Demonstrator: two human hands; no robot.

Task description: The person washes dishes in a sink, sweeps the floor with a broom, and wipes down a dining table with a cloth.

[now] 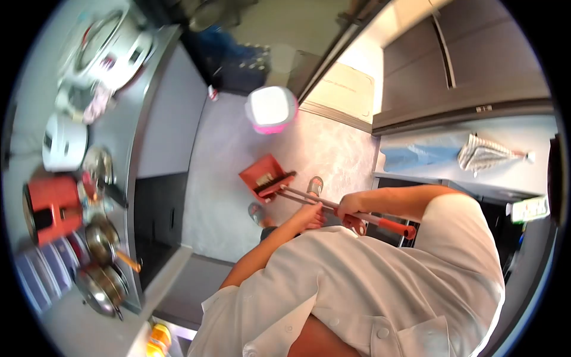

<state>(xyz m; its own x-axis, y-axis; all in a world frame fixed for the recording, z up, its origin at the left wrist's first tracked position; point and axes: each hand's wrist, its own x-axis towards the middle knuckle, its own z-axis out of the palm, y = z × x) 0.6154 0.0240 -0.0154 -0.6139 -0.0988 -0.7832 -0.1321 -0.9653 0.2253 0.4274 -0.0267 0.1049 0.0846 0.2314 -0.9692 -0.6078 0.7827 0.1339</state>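
A red dustpan is near the floor in front of my feet, and a red broom head lies against it. Two long thin handles run side by side from them toward my body. My left hand is closed around them at mid-length. Higher up, my right hand wraps round them, close to a red grip that sticks out past it. Which handle belongs to which tool I cannot tell where the hands cover them.
A white-lidded pink bin stands ahead by a glass door. The left counter carries a rice cooker, a red appliance and pots. Cloths hang at right. A doorway mat lies beyond the sill.
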